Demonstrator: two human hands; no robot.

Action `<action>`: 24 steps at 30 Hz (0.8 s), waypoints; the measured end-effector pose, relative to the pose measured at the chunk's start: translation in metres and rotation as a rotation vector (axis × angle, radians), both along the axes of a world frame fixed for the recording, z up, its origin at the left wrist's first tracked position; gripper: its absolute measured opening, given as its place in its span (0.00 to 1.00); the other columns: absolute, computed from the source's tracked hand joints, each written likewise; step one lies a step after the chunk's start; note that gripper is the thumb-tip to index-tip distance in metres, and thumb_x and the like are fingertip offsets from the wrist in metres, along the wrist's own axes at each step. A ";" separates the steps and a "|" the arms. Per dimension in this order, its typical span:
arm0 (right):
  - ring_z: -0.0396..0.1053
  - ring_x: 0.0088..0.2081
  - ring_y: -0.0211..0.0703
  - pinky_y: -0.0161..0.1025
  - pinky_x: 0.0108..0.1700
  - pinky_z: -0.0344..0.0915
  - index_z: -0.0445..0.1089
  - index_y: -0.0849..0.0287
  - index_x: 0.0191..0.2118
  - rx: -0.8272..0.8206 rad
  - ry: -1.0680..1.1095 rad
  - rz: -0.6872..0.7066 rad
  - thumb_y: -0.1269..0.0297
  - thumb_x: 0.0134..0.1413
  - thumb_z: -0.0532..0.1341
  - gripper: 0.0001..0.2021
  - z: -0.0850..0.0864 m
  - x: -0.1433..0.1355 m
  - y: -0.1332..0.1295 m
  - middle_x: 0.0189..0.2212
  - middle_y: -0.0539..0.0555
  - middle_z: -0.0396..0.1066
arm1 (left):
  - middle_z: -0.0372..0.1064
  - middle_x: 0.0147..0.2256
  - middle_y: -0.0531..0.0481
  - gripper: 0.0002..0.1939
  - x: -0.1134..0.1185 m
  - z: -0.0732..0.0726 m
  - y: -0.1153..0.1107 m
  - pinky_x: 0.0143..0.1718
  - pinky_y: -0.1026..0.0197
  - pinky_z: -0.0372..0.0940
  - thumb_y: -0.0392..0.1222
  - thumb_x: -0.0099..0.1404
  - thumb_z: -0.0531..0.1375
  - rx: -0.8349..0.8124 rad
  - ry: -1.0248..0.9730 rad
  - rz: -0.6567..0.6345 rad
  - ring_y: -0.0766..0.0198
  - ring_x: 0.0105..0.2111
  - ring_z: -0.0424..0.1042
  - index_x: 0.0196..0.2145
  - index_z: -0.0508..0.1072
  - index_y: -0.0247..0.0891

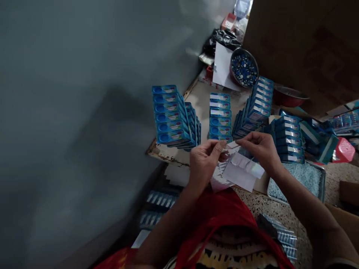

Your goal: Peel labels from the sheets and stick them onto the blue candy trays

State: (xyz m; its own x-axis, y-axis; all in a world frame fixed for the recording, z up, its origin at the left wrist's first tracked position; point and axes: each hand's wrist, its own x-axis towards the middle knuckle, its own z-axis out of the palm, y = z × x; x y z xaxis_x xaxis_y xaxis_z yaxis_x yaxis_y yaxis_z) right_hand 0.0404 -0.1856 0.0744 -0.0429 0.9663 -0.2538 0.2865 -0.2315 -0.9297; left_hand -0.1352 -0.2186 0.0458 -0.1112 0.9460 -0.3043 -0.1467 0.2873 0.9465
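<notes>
My left hand (204,160) and my right hand (260,149) are close together, each with thumb and fingers pinched on a small white strip (232,145) stretched between them. Below it lie white paper sheets (240,175), one with a shinier piece on top. Just beyond my hands stands a row of small blue boxes (220,121); the farther ones carry a white strip (220,112) on the end, the nearer ones show none.
Tall stacks of blue boxes stand at the left (171,116) and right (260,101). A metal bowl (244,68) holds blue and silver pieces. A tray (324,183) of pale blue bits lies at right. A cardboard box (303,48) overhangs; a grey wall (70,112) borders the left.
</notes>
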 end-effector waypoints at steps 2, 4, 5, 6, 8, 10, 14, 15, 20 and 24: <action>0.58 0.22 0.32 0.34 0.25 0.53 0.74 0.59 0.25 0.027 0.058 0.000 0.47 0.47 0.75 0.20 0.000 -0.019 0.018 0.19 0.46 0.66 | 0.77 0.26 0.49 0.22 -0.016 0.001 0.022 0.26 0.64 0.72 0.61 0.62 0.68 0.025 0.031 0.036 0.64 0.23 0.76 0.33 0.78 0.36; 0.57 0.22 0.32 0.33 0.25 0.54 0.74 0.59 0.25 0.050 0.098 -0.004 0.47 0.47 0.75 0.19 -0.001 -0.034 0.033 0.18 0.46 0.65 | 0.77 0.26 0.48 0.26 -0.030 -0.003 0.041 0.26 0.64 0.71 0.65 0.60 0.68 0.031 0.026 0.044 0.63 0.24 0.76 0.33 0.78 0.36; 0.57 0.22 0.32 0.33 0.25 0.54 0.74 0.59 0.25 0.057 0.103 -0.011 0.48 0.47 0.75 0.19 -0.001 -0.039 0.038 0.18 0.45 0.64 | 0.77 0.27 0.48 0.27 -0.035 -0.006 0.048 0.27 0.64 0.72 0.67 0.59 0.69 0.033 0.021 0.036 0.63 0.24 0.76 0.34 0.78 0.36; 0.56 0.22 0.31 0.33 0.25 0.53 0.74 0.59 0.25 0.060 0.097 -0.019 0.48 0.46 0.75 0.19 -0.002 -0.042 0.043 0.18 0.45 0.64 | 0.78 0.27 0.47 0.28 -0.038 -0.008 0.054 0.27 0.63 0.72 0.66 0.57 0.70 0.035 0.018 0.027 0.63 0.25 0.77 0.34 0.79 0.36; 0.54 0.21 0.31 0.33 0.25 0.52 0.74 0.59 0.25 0.066 0.067 -0.035 0.49 0.47 0.74 0.18 -0.004 -0.045 0.049 0.18 0.44 0.63 | 0.79 0.30 0.47 0.26 -0.043 -0.013 0.062 0.29 0.63 0.72 0.63 0.55 0.72 0.040 0.036 0.007 0.62 0.27 0.77 0.35 0.80 0.35; 0.54 0.22 0.31 0.33 0.25 0.52 0.74 0.59 0.24 0.089 0.018 -0.045 0.51 0.47 0.73 0.17 -0.009 -0.046 0.054 0.18 0.45 0.63 | 0.79 0.31 0.46 0.21 -0.045 -0.015 0.068 0.30 0.62 0.72 0.57 0.57 0.72 0.052 0.115 -0.004 0.60 0.29 0.78 0.34 0.80 0.35; 0.59 0.22 0.34 0.33 0.24 0.54 0.73 0.59 0.24 0.109 -0.137 -0.068 0.52 0.49 0.70 0.16 -0.023 -0.048 0.065 0.19 0.47 0.66 | 0.77 0.27 0.48 0.09 -0.047 -0.012 0.083 0.36 0.60 0.72 0.45 0.65 0.66 0.073 0.394 -0.058 0.59 0.30 0.78 0.34 0.81 0.36; 0.60 0.22 0.35 0.34 0.24 0.55 0.74 0.59 0.24 0.113 -0.194 -0.074 0.52 0.50 0.69 0.15 -0.027 -0.050 0.068 0.19 0.47 0.66 | 0.76 0.26 0.49 0.07 -0.048 -0.011 0.088 0.38 0.59 0.73 0.42 0.65 0.65 0.074 0.461 -0.085 0.58 0.30 0.78 0.35 0.81 0.37; 0.63 0.25 0.37 0.34 0.28 0.54 0.74 0.59 0.24 0.184 -0.484 -0.059 0.56 0.50 0.67 0.13 -0.039 -0.057 0.076 0.20 0.48 0.68 | 0.79 0.34 0.50 0.24 -0.054 -0.006 0.101 0.43 0.58 0.72 0.34 0.61 0.69 0.069 0.657 -0.098 0.56 0.39 0.80 0.55 0.74 0.41; 0.64 0.26 0.38 0.34 0.30 0.53 0.75 0.59 0.25 0.188 -0.559 -0.055 0.56 0.51 0.66 0.12 -0.041 -0.060 0.077 0.20 0.47 0.70 | 0.79 0.37 0.49 0.20 -0.056 -0.007 0.103 0.45 0.57 0.72 0.34 0.65 0.67 0.043 0.720 -0.142 0.57 0.42 0.80 0.53 0.72 0.41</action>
State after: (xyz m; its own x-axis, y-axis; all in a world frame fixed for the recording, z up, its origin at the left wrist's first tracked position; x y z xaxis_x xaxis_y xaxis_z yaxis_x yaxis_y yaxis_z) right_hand -0.0200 -0.1089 0.0331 0.0993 0.9939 -0.0474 0.7366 -0.1054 -0.6680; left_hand -0.1913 -0.1159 0.0390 -0.1453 0.9757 -0.1639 0.5518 0.2174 0.8051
